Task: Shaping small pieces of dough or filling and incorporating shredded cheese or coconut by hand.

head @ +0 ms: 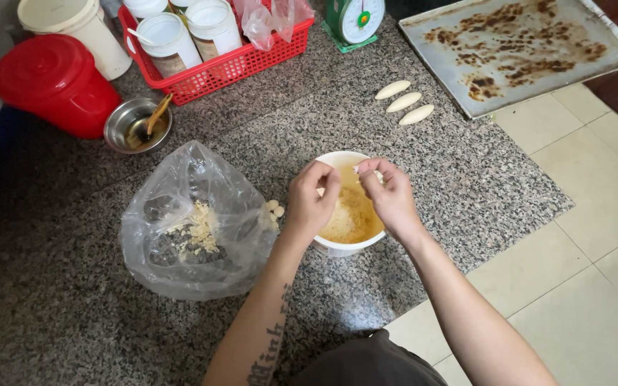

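Overall, head view: a person crouched at a speckled granite slab (pixel 430 164) laid on a tiled floor, both forearms reaching forward.
Left hand (pixel 311 200): curled over the near-left rim of the white bowl (pixel 337 246), fingertips bent toward the other hand; whether it gripped anything could not be told.
Right hand (pixel 389 191): fingers drawn together, pinching a small pale piece (pixel 358 169) above the bowl's far rim.
White bowl: stood between the wrists, holding yellow crumbs (pixel 352 218).
Left of the bowl: a crumpled clear plastic bag (pixel 180 214) with more crumbs inside, and a few small pale lumps (pixel 275 209) just beside it.
Further off: three oval pale shapes (pixel 404 102) lay in a row near a scorched baking tray (pixel 523 50); a red basket (pixel 252 61) of tubs, a steel dish (pixel 137 125) and a green scale (pixel 355 21) sat at the far edge.
Step in hand: judging by the pose, the piece was being worked or coated over the crumbs.
Next move calls for: a light, steady pinch, keeping the piece over the bowl so loose crumbs fall back in.
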